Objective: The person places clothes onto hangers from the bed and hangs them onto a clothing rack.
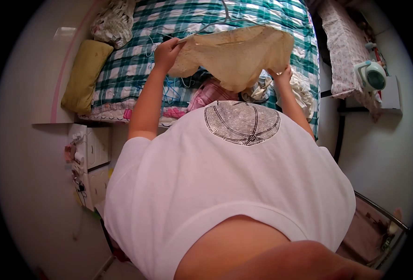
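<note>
In front of my chest, both hands stretch out a thin cream garment [234, 53] over the bed. My left hand [167, 53] is closed on its upper left edge. Lower on the other side, my right hand [282, 76] pinches the right edge. A grey clothes hanger [226, 17] shows along the garment's top, its hook pointing away from me; I cannot tell how far it sits inside. Below the cloth lie a pink checked garment [210, 94], a crumpled grey-white garment [258, 88] and a white ruffled one [302, 93]. Blue hangers [170, 91] lie near my left forearm.
The bed has a green and white checked cover [122, 77]. An olive pillow [85, 74] and a bunched patterned cloth [115, 23] sit at its left edge. White drawers [98, 147] stand at left. A pale green fan-like device [372, 75] is at right beside a floral cloth [341, 46].
</note>
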`<state>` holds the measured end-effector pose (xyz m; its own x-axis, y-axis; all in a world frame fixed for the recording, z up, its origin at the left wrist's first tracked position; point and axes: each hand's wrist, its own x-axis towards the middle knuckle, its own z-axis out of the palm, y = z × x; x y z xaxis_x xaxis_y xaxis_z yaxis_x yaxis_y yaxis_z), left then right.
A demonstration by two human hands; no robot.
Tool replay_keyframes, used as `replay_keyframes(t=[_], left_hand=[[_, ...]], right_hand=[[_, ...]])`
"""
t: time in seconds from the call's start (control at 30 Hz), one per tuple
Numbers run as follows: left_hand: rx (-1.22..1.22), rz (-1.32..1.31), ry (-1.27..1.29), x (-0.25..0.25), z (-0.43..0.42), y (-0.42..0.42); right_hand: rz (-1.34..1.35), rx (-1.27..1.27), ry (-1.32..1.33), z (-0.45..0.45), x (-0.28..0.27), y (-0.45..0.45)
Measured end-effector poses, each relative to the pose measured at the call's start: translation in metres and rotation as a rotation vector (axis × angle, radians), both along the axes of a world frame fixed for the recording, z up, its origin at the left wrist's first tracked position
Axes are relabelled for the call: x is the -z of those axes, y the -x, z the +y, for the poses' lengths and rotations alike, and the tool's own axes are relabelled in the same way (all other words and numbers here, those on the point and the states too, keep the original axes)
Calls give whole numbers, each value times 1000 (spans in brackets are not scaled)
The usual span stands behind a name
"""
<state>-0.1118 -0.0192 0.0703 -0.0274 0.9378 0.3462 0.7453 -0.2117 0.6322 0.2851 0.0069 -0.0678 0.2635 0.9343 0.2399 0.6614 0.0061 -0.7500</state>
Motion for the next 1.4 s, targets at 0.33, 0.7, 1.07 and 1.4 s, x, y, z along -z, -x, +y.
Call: replay_keyframes(t=[0.33,0.7,1.07,1.4], left_hand=[[-67,-187,36,7,-36,32],[-117,-391,71,20,-48,54],[-176,-473,76,40,-67,57],[-371,-317,12,57,-66,81]], right_hand=[[208,-470,277,29,44,40],[198,-235,272,26,115,58],[112,-246,326,47,126,51],[-165,-532,400,0,35,-23]])
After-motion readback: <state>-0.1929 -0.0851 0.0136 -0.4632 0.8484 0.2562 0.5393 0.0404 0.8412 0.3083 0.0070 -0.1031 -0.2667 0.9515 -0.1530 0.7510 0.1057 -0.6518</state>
